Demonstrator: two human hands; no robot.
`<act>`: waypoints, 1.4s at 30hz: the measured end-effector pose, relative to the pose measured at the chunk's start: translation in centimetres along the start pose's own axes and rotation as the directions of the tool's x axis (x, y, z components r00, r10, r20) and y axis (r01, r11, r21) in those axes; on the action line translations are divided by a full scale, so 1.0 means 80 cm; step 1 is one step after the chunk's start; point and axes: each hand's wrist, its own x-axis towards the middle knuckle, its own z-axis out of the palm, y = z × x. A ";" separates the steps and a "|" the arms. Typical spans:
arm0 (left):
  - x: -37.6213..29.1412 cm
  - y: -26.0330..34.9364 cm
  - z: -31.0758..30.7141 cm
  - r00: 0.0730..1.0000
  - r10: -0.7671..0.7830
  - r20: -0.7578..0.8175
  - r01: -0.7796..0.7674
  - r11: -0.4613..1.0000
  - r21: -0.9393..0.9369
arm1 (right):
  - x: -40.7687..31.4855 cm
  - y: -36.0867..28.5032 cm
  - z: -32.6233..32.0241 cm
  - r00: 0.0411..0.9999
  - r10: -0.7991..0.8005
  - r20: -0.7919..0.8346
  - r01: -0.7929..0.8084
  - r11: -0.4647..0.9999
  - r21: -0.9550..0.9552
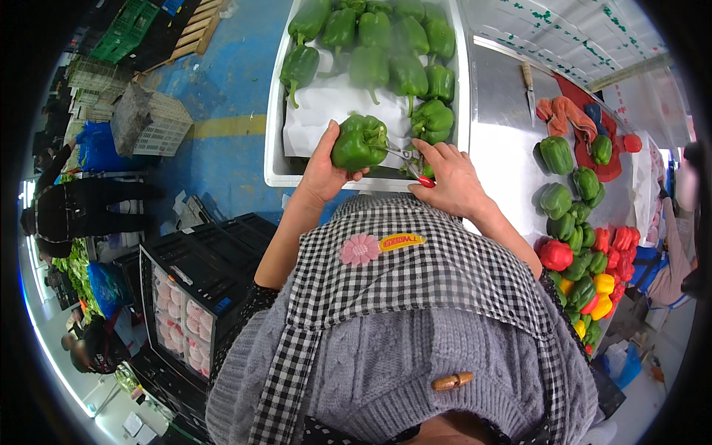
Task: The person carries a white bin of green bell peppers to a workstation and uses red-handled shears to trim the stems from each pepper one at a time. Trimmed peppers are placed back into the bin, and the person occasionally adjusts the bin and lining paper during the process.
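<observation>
My left hand (324,167) holds a green bell pepper (356,146) with its stem side turned right, over the near end of a white foam box (273,161). In my right hand (453,181) is a pair of small pruning snips (425,181) with red on the handle; the metal blades reach to the pepper's stem. Rows of green bell peppers (370,67) with stems lie on white paper (311,125) in the box. More green shows beneath the snips, partly hidden by my right hand.
Right of the box, a metal table (495,133) bears loose green, red and yellow bell peppers (581,292), an orange cloth (564,119) and a wooden-handled knife (528,83). Black crates (206,256) with packed fruit stand at left. Two people (83,214) are farther left, near white crates (161,125).
</observation>
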 end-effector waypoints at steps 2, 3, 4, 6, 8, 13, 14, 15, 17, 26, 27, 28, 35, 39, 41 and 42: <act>0.000 -0.001 -0.001 1.000 -0.007 -0.012 0.007 1.000 0.017 | 0.002 0.001 0.002 1.000 0.018 0.022 -0.018 1.000 0.020; 0.000 -0.002 -0.001 0.999 -0.017 -0.039 0.019 0.999 0.029 | 0.002 0.001 0.004 0.999 0.019 0.026 -0.019 1.000 0.017; 0.001 -0.004 -0.001 0.999 -0.017 -0.031 0.019 0.999 0.044 | 0.003 0.001 0.005 0.999 0.029 0.034 -0.029 1.000 0.010; 0.003 -0.008 0.000 0.998 -0.027 -0.049 0.031 0.995 0.090 | 0.004 0.001 0.010 1.000 0.011 0.028 -0.011 1.000 0.005; 0.004 -0.011 0.001 0.997 -0.036 -0.072 0.042 0.996 0.080 | 0.006 0.001 0.015 0.999 0.009 0.033 -0.009 1.000 -0.003; 0.000 -0.016 -0.005 0.990 -0.090 -0.109 0.101 0.990 0.100 | 0.009 0.004 0.028 0.998 -0.002 0.056 0.004 1.000 -0.020; -0.001 -0.017 -0.006 0.989 -0.103 -0.107 0.114 0.988 0.103 | 0.011 0.005 0.030 0.997 0.011 0.072 -0.011 1.000 -0.006; -0.001 -0.018 -0.008 0.988 -0.117 -0.104 0.128 0.986 0.106 | 0.013 0.006 0.033 0.996 0.026 0.084 -0.026 1.000 0.002; 0.001 -0.021 -0.009 0.987 -0.104 -0.126 0.118 0.987 0.109 | 0.015 0.010 0.035 0.992 0.055 0.116 -0.059 0.998 0.026; -0.007 -0.011 0.044 0.974 0.139 -0.180 -0.042 0.887 0.459 | 0.013 0.055 0.050 0.887 0.147 0.438 -0.418 -0.146 0.896; -0.005 -0.006 0.055 0.993 0.117 -0.025 -0.084 0.832 0.549 | 0.010 0.062 0.054 0.921 0.018 0.390 -0.361 -0.343 0.867; -0.003 0.000 0.063 0.990 0.068 0.120 -0.129 0.766 0.630 | 0.003 0.070 0.058 0.933 -0.049 0.357 -0.330 -0.514 0.792; 0.085 0.091 0.045 0.869 0.340 0.359 -0.315 -0.178 0.932 | -0.067 0.138 0.074 0.988 0.042 0.145 -0.084 -0.648 0.757; 0.138 0.178 -0.027 0.855 0.517 0.033 0.227 -0.430 0.874 | -0.136 0.187 0.044 0.987 0.159 -0.029 0.124 -0.627 0.769; 0.153 0.189 -0.053 0.831 0.553 -0.056 0.321 -0.395 0.861 | -0.179 0.207 0.034 0.928 0.358 -0.098 0.300 -0.567 0.767; 0.160 0.189 -0.064 0.830 0.554 -0.074 0.322 -0.365 0.874 | -0.201 0.219 0.030 0.858 0.501 -0.111 0.391 -0.498 0.774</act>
